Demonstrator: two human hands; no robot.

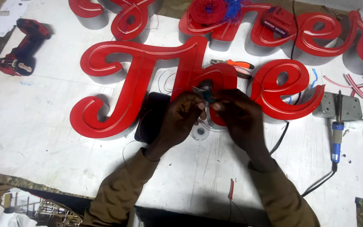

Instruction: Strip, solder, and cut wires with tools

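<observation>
Brown-sleeved arms rose from the lower frame to mid-picture, where the left hand (pixel 181 115) and right hand (pixel 240 115), equally close, pinched a small teal piece (pixel 208 96) between meeting fingertips over the red script sign (pixel 139 80) on the white tabletop (pixel 43 126).

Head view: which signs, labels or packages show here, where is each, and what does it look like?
Front sign piece: middle of the white table, under both hands; red joined script letters with pale line trim and grey metal sides.
Rear sign piece: along the far edge, partly cut off; same red script with grey sides.
Label: on a dark red block lying on the rear piece; small dark rectangle with pale print.
No packages or screens visible.
</observation>
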